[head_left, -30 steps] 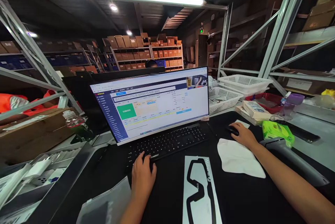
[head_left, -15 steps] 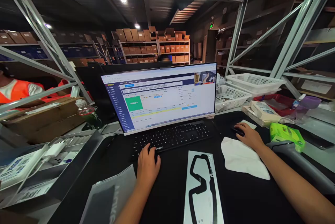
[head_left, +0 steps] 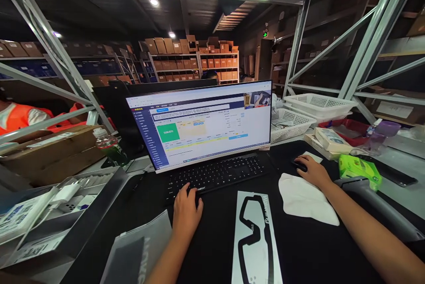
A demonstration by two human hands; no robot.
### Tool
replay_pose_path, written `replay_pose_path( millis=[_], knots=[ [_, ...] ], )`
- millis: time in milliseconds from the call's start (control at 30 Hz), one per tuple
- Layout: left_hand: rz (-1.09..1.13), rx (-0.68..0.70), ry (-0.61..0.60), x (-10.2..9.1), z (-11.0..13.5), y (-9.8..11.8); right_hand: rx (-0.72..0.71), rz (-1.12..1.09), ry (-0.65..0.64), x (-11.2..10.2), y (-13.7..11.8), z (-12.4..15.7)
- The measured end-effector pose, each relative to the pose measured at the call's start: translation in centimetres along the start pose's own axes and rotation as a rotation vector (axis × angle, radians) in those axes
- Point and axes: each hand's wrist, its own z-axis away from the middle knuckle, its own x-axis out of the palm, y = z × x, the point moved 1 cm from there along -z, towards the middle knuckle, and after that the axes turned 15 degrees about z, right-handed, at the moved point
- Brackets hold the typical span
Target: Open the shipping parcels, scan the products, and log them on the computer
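My left hand (head_left: 187, 209) rests at the lower left edge of the black keyboard (head_left: 217, 175), its fingers apart and holding nothing. A black computer mouse (head_left: 299, 165) sits under my right hand (head_left: 312, 170), whose fingers curve over it. Behind the keyboard stands a monitor (head_left: 212, 120) with a green square and a highlighted row on its screen. A white flat box with a black outline print (head_left: 255, 239) lies between my forearms. Beside my right wrist is a white cloth (head_left: 307, 202). A translucent zip pouch (head_left: 133, 248) lies partly beneath my left forearm.
At left are a grey tray (head_left: 109, 191) of white items, a bottle (head_left: 109, 144) and a cardboard box (head_left: 56, 147). To the right lie a green tissue pack (head_left: 358, 171), a grey handheld device (head_left: 381, 209) and white baskets (head_left: 294, 127). A person in an orange vest (head_left: 20, 118) is at far left.
The whole view has shifted slightly. A pale orange panel now shows beside the green square on the screen. Both hands keep their places at the keyboard and mouse.
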Motion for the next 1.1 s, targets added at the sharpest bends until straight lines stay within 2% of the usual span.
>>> replay_pose_path(
  millis=[400, 833, 1100],
  knots=[
    [-0.019, 0.007, 0.041, 0.27, -0.09, -0.42, 0.061, 0.045, 0.012, -0.17, -0.18, -0.02],
    [-0.027, 0.006, 0.009, 0.22, -0.11, -0.38, 0.091, 0.063, -0.039, -0.76, -0.41, -0.02],
    [-0.028, -0.007, -0.004, 0.2, -0.06, -0.22, 0.089, 0.057, -0.006, -0.5, -0.36, 0.02]
  ],
)
